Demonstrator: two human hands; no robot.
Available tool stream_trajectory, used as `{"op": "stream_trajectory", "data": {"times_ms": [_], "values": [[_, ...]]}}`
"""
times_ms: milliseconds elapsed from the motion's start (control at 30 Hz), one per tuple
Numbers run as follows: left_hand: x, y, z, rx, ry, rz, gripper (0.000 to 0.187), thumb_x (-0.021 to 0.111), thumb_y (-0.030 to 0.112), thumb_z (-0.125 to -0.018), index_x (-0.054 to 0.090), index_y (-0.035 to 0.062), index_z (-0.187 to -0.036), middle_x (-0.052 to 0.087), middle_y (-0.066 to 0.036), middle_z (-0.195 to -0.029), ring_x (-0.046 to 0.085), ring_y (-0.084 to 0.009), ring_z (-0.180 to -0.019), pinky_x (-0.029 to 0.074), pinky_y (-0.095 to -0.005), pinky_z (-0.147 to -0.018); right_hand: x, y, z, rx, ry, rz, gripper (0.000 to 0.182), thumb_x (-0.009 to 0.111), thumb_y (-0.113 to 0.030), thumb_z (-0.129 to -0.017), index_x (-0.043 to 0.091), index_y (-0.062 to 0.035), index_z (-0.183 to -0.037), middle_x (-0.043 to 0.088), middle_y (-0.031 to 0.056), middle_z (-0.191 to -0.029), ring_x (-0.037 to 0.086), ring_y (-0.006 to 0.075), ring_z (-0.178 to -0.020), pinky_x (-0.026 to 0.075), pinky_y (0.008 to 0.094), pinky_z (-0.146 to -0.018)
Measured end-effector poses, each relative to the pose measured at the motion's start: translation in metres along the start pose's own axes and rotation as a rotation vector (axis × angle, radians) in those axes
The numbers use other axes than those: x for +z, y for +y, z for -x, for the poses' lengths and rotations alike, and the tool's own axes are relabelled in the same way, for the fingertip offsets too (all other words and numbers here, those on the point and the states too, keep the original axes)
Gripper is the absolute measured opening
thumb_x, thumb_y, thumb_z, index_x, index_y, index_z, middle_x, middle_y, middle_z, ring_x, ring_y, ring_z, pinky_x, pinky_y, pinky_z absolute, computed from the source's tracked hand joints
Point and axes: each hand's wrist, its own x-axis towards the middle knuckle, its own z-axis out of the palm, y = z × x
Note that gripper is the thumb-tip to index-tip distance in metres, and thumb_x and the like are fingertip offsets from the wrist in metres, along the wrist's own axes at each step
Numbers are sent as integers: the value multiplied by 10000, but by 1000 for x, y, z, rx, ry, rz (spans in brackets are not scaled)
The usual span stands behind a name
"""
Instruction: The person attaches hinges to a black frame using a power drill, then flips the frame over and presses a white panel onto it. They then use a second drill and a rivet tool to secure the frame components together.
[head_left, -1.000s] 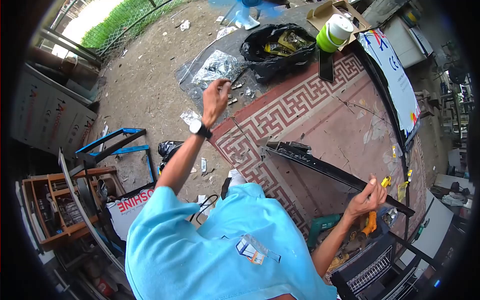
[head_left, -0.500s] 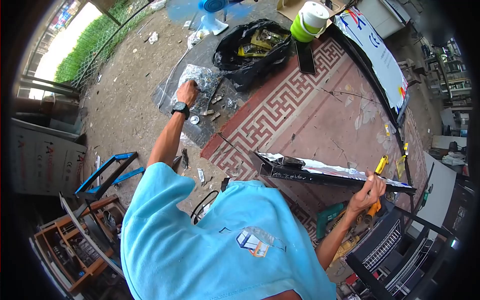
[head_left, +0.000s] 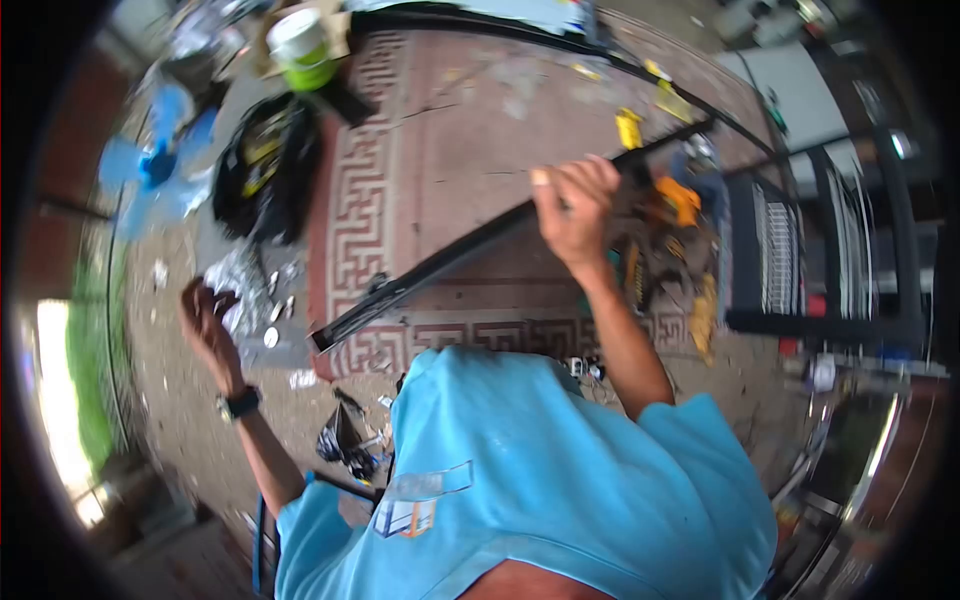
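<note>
My right hand (head_left: 575, 205) is wrapped in a fist around a long black metal channel bar (head_left: 470, 245), gripping it a little past its middle and holding it up off the ground. The bar slants across the view, its near end low above the edge of the red patterned floor mat (head_left: 450, 130), its far end rising toward the black metal rack (head_left: 800, 250) on my right. Just beyond my knuckles, an orange power tool (head_left: 680, 200) lies in a blurred clutter of tools beside that rack, and a small yellow object (head_left: 628, 128) sits on the mat further out. My left hand (head_left: 205, 315) reaches out low to the other side, a black wristwatch (head_left: 240, 403) on the wrist, its fingers curled near a crumpled silvery plastic bag (head_left: 240, 280) and some small metal pieces on the ground; the picture is too smeared for me to tell whether those fingers pinch anything. Past that lie an open black plastic sack (head_left: 265, 175) with yellow things inside, a blue fan (head_left: 155, 165), and a green and white container (head_left: 300, 45) at the mat's far corner. My light blue shirt (head_left: 520, 480) fills the bottom of the view.
</note>
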Motion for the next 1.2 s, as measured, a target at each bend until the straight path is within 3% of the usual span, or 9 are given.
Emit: {"op": "stream_trajectory", "data": {"times_ms": [100,233,433,467,500,733,933,1033,1200], "values": [[40,20,55,-115,-234,150,230,509,246,-950,517,19,-990,572,-63,-939,609,-156,-822,490,-315,-742,-7,6,14,-8,101,-109,182,624,-210,-826,652,-61,-724,605,25,-708,552,183,-732,313,376,-900],[87,-45,118,-270,-124,498,265,579,231,-910,517,30,-1070,556,-64,-1013,562,-148,-954,456,-283,-839,-8,9,26,-2,154,-80,244,642,-240,-814,622,-69,-642,504,17,-616,504,186,-683,327,392,-889],[93,-50,171,-322,47,499,493,578,314,-867,481,6,-1241,553,-115,-1186,530,-223,-1104,427,-342,-957,-18,26,33,-20,198,-181,234,639,-233,-790,631,-62,-631,526,42,-616,522,209,-718,335,420,-895],[124,0,191,-102,90,342,354,567,207,-859,542,38,-1168,584,-102,-1116,573,-213,-1008,463,-336,-908,-23,28,32,-35,205,-192,234,633,-233,-793,629,-60,-635,533,47,-617,530,209,-722,340,424,-897],[133,7,202,-86,98,309,343,570,201,-860,543,37,-1159,584,-99,-1100,573,-208,-997,463,-332,-900,-27,27,35,-39,215,-203,234,633,-233,-793,629,-60,-635,533,47,-617,530,209,-722,340,424,-897],[99,7,240,-427,-103,503,268,590,155,-865,551,30,-1099,584,-81,-989,569,-172,-916,461,-303,-848,-61,27,62,-18,128,-310,247,705,-198,-766,579,-78,-592,510,24,-606,528,187,-671,375,403,-868],[111,49,237,-627,-223,385,129,589,83,-876,574,26,-991,581,-52,-834,556,-130,-776,469,-265,-753,-92,42,81,71,186,-521,137,707,-125,-775,643,-54,-873,621,42,-842,588,216,-892,419,424,-936],[128,62,223,-617,-353,306,99,553,54,-897,567,35,-994,573,-38,-817,528,-109,-665,457,-223,-612,-101,49,93,75,135,-436,143,695,-101,-771,629,-46,-886,607,68,-851,573,230,-891,404,431,-966],[157,69,184,-572,-428,152,99,560,86,-903,558,41,-991,567,-28,-780,524,-102,-614,461,-223,-558,-115,49,97,174,286,-574,128,675,-42,-776,648,-16,-899,642,85,-902,603,246,-951,423,439,-959]]}}
